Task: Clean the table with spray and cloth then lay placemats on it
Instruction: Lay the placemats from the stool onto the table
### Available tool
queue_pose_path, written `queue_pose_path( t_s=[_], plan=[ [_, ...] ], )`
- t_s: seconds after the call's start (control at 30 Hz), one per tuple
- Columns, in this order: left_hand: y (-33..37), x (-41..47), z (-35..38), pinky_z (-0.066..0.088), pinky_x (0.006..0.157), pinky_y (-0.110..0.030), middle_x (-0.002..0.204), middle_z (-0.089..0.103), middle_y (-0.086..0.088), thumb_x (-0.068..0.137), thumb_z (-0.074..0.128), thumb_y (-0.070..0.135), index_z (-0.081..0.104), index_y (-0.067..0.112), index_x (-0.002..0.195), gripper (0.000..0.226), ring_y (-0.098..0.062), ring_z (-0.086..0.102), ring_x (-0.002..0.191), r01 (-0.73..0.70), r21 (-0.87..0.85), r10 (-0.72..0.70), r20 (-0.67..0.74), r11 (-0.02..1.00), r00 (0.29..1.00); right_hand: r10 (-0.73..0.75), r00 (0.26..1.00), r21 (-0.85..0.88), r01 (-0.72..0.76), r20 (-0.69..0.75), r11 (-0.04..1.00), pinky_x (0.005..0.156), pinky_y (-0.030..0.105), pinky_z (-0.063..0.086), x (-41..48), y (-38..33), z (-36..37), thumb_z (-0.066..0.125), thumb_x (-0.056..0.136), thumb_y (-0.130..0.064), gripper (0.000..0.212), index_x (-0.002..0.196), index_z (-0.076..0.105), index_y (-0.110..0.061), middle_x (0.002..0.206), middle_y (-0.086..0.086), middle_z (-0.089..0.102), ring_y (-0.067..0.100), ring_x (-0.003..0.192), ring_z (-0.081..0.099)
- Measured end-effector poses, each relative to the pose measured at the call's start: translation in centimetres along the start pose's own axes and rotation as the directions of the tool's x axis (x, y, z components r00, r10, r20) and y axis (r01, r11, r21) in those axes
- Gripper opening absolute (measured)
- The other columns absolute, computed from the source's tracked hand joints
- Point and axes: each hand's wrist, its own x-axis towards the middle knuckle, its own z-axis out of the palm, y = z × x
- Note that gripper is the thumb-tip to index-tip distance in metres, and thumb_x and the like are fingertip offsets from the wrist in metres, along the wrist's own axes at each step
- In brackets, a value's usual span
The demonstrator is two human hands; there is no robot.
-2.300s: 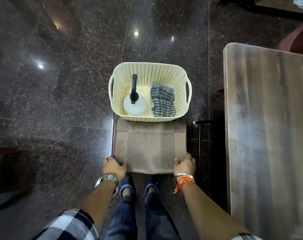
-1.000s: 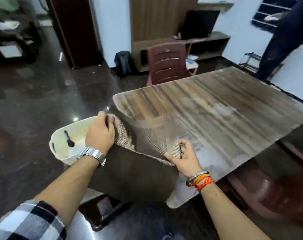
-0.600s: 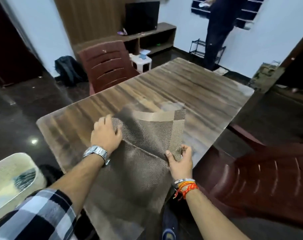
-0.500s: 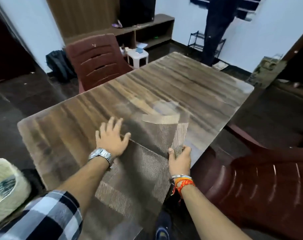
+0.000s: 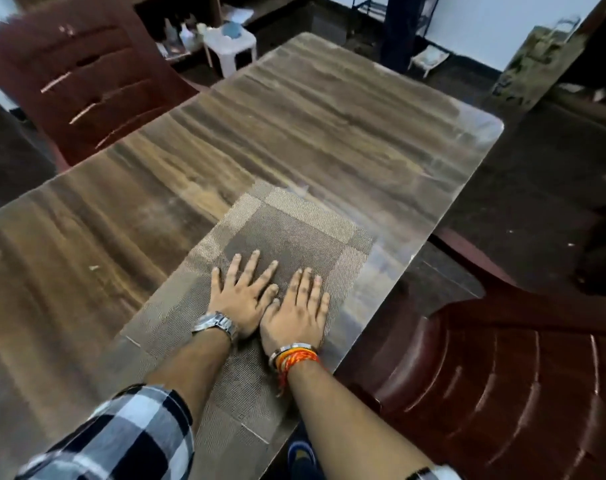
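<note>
A brown woven placemat (image 5: 287, 230) lies flat on the wooden table (image 5: 156, 202), near the table's right edge and running toward its near corner. More than one mat may be stacked there; I cannot tell. My left hand (image 5: 244, 297) and my right hand (image 5: 300, 311) rest side by side, palms down, on the middle of the mat with fingers spread. Neither hand grips anything. The spray bottle, the cloth and the basket are out of view.
A dark red plastic chair (image 5: 502, 393) stands against the table's right edge by me. Another red chair (image 5: 83, 74) sits at the far left side. A white stool (image 5: 230, 46) and a person's legs (image 5: 402, 26) are beyond the far end.
I carried the mat from the stool by the basket to the table and laid it down. My hands let go of its edges and now press flat on it.
</note>
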Motion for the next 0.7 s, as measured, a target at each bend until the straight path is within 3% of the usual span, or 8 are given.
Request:
queue_pose_path(
  t_s=[0.17,0.27,0.7],
  plan=[
    [3.6,4.4,-0.9,-0.012,0.122,-0.055,0.171,-0.013,0.013,0.094,0.011,0.071,-0.002,0.055,0.157,0.066,-0.021,-0.014,0.158,-0.071,0.006,0.071,-0.03,0.997,0.997,0.079,0.997,-0.005,-0.079,-0.023,0.997,0.117,0.043,0.001,4.1,2.6,-0.8,0.034,0.084,-0.038,0.071,0.149,0.026,-0.011,0.158,0.003,0.02,0.023,0.148,0.008],
    [5.9,6.3,-1.3,-0.011,0.123,-0.055,0.171,-0.011,0.013,0.103,0.02,0.065,0.001,0.054,0.157,0.059,-0.02,-0.013,0.158,-0.108,0.003,0.108,-0.046,0.994,0.993,0.104,0.993,-0.019,-0.105,-0.064,0.994,0.117,0.042,-0.001,6.3,4.3,-1.5,0.033,0.084,-0.038,0.071,0.15,0.025,-0.011,0.159,0.004,0.019,0.023,0.148,0.007],
    [9.3,9.1,-1.6,-0.009,0.124,-0.057,0.172,-0.007,0.012,0.103,0.021,0.064,0.004,0.054,0.158,0.059,-0.021,-0.01,0.158,-0.154,0.017,0.155,-0.064,0.988,0.986,0.143,0.989,-0.067,-0.146,-0.049,0.987,0.119,0.043,-0.002,9.2,6.9,-2.9,0.031,0.093,-0.037,0.066,0.152,0.014,-0.013,0.161,0.001,0.008,0.022,0.148,-0.002]
  ],
)
